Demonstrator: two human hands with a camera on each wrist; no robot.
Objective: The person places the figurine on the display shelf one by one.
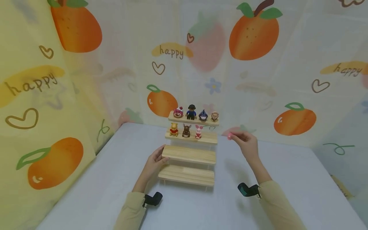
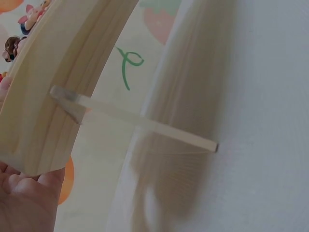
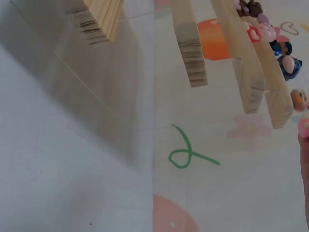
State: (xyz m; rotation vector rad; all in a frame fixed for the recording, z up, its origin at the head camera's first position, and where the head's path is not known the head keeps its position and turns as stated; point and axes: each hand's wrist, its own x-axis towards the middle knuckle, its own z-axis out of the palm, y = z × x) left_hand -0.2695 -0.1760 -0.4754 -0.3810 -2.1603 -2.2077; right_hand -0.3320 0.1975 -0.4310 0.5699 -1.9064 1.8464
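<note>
A stepped wooden display shelf (image 1: 188, 154) stands on the white table, its boards on clear supports. My left hand (image 1: 153, 163) grips the left end of the second board from the bottom. To the right of the shelf, my right hand (image 1: 248, 143) pinches a small pink figurine (image 1: 229, 136) in the air, level with the second board from the top. That board carries a yellow bear in red (image 1: 173, 129), a brown kangaroo-like figurine (image 1: 186, 131) and a pink piglet (image 1: 198, 132), with bare wood at its right end.
Along the top board sit a pink bear (image 1: 178, 112), a dark-haired figurine in blue (image 1: 191, 112), a blue donkey (image 1: 203, 115) and a tan lion-like figurine (image 1: 214, 116). The lower two boards are bare wood. A fruit-printed curtain (image 1: 201, 64) hangs behind the table (image 1: 115, 179).
</note>
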